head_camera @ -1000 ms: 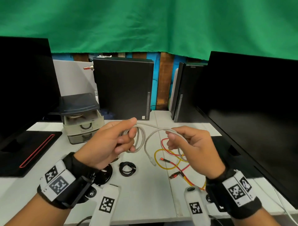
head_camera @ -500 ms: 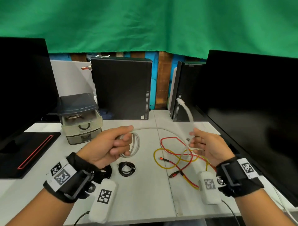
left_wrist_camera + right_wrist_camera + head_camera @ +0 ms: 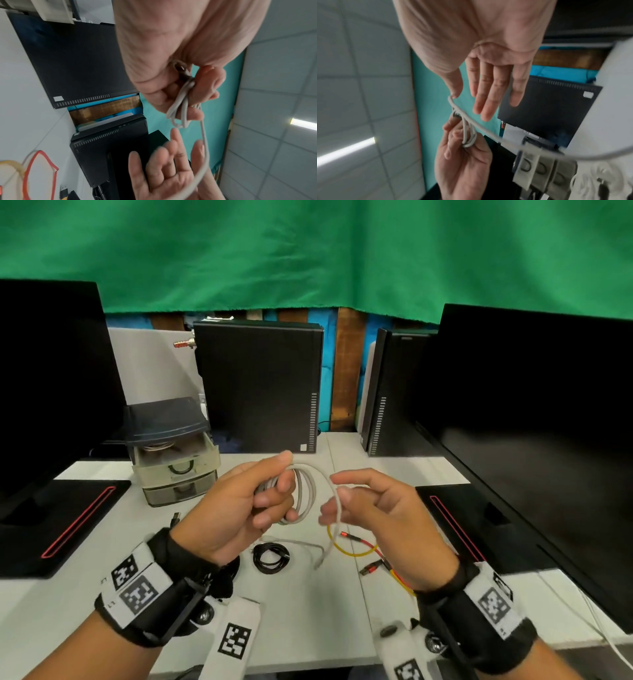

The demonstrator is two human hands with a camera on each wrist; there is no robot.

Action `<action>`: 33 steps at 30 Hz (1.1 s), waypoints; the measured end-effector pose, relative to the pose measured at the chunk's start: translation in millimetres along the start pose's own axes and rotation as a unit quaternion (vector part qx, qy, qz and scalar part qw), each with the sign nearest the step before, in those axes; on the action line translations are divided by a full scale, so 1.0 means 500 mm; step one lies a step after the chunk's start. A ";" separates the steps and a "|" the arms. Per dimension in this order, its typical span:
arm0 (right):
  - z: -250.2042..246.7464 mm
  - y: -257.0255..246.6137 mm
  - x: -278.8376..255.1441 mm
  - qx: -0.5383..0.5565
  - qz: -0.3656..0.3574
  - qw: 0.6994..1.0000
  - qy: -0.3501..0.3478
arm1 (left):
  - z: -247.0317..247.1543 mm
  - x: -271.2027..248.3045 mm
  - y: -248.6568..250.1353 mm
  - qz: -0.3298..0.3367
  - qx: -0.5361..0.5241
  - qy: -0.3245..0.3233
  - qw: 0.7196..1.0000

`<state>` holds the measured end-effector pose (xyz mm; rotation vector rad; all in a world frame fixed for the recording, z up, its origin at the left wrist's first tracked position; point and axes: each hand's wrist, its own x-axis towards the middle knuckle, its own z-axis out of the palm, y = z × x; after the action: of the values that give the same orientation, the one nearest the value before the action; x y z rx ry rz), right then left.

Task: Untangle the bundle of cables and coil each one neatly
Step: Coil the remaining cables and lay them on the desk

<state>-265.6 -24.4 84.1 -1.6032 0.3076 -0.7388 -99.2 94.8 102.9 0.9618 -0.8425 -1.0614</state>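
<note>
White worktop (image 3: 301,621) under a green curtain, dark monitors and computer towers boxing you in on three sides. Up above it, between your hands, is the grey cable (image 3: 306,494): several loops gathered in your left hand (image 3: 239,508), whose grip is curled tight round the bundle, thumb pinning the strands. Your right hand (image 3: 383,518) is loose, fingers nearly straight, and the free run of cable drapes across by the thumb rather than being clamped. The tail hangs down, its plug end dangling just over the worktop.

This cable looks light and springy, I'd say; it holds a curve but the loops will likely spring open if your left grip slackens. Take the free run close to the coil, not near the plug.

Below, the red cable (image 3: 368,546) and yellow cable (image 3: 346,551) lie crossed over each other, not yet coiled, with a small black cable (image 3: 270,558) already coiled just left of them. Open room is in front of you; the drawer unit (image 3: 174,470) and monitor bases crowd both sides.
</note>
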 end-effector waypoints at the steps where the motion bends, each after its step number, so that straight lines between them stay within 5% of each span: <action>1: -0.005 -0.002 -0.001 0.034 0.010 0.999 -0.019 | 0.000 -0.002 0.004 0.006 0.000 0.003 1.000; 5: -0.027 -0.008 -0.002 0.134 0.036 0.982 -0.127 | -0.008 -0.001 0.007 0.024 0.017 0.004 1.000; 8: -0.024 -0.003 -0.002 0.096 0.022 0.984 -0.146 | -0.011 0.003 -0.001 0.017 0.015 -0.007 1.000; 12: -0.025 0.014 0.010 -0.127 -0.038 0.991 -0.028 | -0.013 0.003 -0.010 0.009 -0.002 -0.034 0.999; 16: -0.061 0.048 0.031 -0.380 -0.096 0.914 0.101 | -0.020 0.006 -0.024 0.015 0.009 -0.066 0.998; 22: -0.102 0.081 0.055 -0.203 -0.061 0.972 0.103 | -0.015 0.000 -0.031 0.026 0.134 -0.066 0.988; 28: -0.109 0.088 0.056 -0.307 -0.156 0.930 0.128 | -0.020 0.002 -0.034 0.026 0.122 -0.064 0.990; 33: -0.100 0.067 0.044 -0.356 -0.188 0.909 0.105 | -0.018 -0.003 -0.001 0.057 -0.070 -0.091 0.992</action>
<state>-272.7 -82.8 58.9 -2.3184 0.4670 -1.1896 -91.4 98.4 99.1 0.6990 -0.9482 -1.1061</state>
